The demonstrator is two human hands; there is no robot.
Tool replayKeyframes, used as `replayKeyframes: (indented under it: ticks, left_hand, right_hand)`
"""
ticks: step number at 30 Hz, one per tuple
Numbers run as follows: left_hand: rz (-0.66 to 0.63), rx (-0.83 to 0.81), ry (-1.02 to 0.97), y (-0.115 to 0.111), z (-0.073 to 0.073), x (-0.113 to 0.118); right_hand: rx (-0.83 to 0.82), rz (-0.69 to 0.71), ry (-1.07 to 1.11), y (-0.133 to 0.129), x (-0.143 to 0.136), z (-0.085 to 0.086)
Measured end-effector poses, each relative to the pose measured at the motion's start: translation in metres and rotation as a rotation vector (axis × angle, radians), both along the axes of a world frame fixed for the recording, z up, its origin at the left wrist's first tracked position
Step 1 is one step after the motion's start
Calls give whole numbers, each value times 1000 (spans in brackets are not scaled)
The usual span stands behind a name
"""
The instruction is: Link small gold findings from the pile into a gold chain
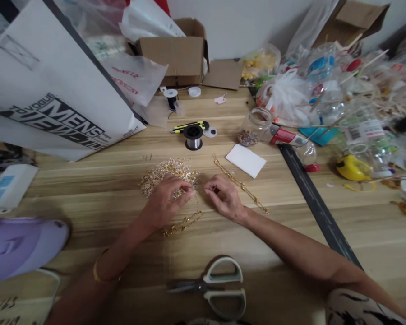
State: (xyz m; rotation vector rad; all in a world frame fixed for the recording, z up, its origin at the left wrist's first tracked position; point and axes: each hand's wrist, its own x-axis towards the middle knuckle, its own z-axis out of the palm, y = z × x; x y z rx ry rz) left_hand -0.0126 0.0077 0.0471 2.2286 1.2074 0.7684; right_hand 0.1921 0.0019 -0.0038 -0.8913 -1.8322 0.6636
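My left hand (169,198) is over the right side of a pile of small gold and silvery beads (152,176), its thumb and fingertips pinched together. Facing it, my right hand (223,196) has its fingers curled into a pinch. What either pinch holds is too small to make out; thin, wire-like bits show near the fingertips. A gold chain (240,184) runs diagonally beyond and beside my right hand. Another gold chain (182,223) lies just below my left hand.
Scissors (208,286) lie at the near edge. Beyond the beads are a wire spool (193,137), a yellow-black cutter (189,127), a white card (246,160) and a bead jar (253,127). A white bag (54,90) stands left; plastic bottles crowd the right.
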Motion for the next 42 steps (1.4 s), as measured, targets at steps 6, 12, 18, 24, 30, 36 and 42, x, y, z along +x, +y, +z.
replayKeyframes:
  ticks: [6, 12, 18, 24, 30, 36, 42]
  left_hand:
    - [-75, -47, -52, -3, -15, 12]
    - [-61, -95, -84, -4, -17, 13]
    - [-42, -106, -98, -4, -20, 12]
    - [-34, -108, -121, -5, -24, 11]
    - [-28, -72, -129, -6, -28, 9]
    - [-26, -69, -130, -6, -29, 8]
    - [-19, -128, -167, -4, -26, 6]
  right_hand:
    - [73, 133, -84, -3, 0, 0]
    - [76, 155, -109, -3, -1, -1]
    - [28, 163, -104, -3, -1, 0]
    - [35, 151, -87, -3, -3, -2]
    - [43, 150, -83, -3, -4, -3]
    - [40, 153, -135, -4, -3, -1]
    - [7, 146, -150, -5, -1, -1]
